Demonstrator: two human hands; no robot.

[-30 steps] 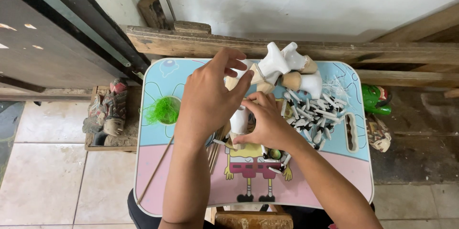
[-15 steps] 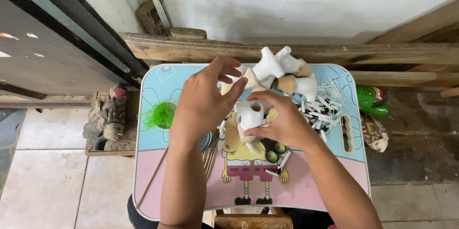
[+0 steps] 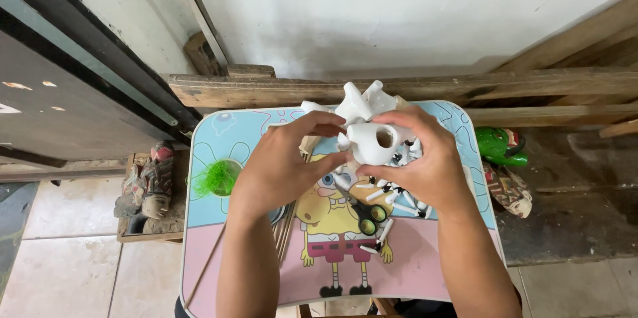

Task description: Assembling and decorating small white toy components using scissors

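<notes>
White hollow figure piece (image 3: 373,143), w/ a round hole on its upper face, is held up over the far-centre of the small cartoon-printed table (image 3: 219,265), between both hands. Left hand (image 3: 282,165) grips it from the left: thumb tip pressed on the piece's lower left side, fingers curled over toward the top. Right hand (image 3: 425,158) clasps it from the right & above, fingers wrapped across the top edge, thumb under. So both hands are closed round the same piece, neither one free.

Behind the hands, at the far edge of the table, more white moulded pieces (image 3: 362,97) stick up in a pile, touching each other. Under the right hand lies a scatter of small white sticks w/ dark tips (image 3: 389,193), spread toward the right edge. Scissors w/ green-yellow handles (image 3: 367,213) lie near the table's centre, just below the held piece. Green fluffy tuft (image 3: 216,178) sits at the left edge, well apart from the hands. Thin wooden sticks (image 3: 286,231) lie by the left forearm, partly hidden.

Off the table: carved wooden mask (image 3: 149,188) on the floor at left; green painted mask (image 3: 502,146) & another carved one (image 3: 510,188) at right.
</notes>
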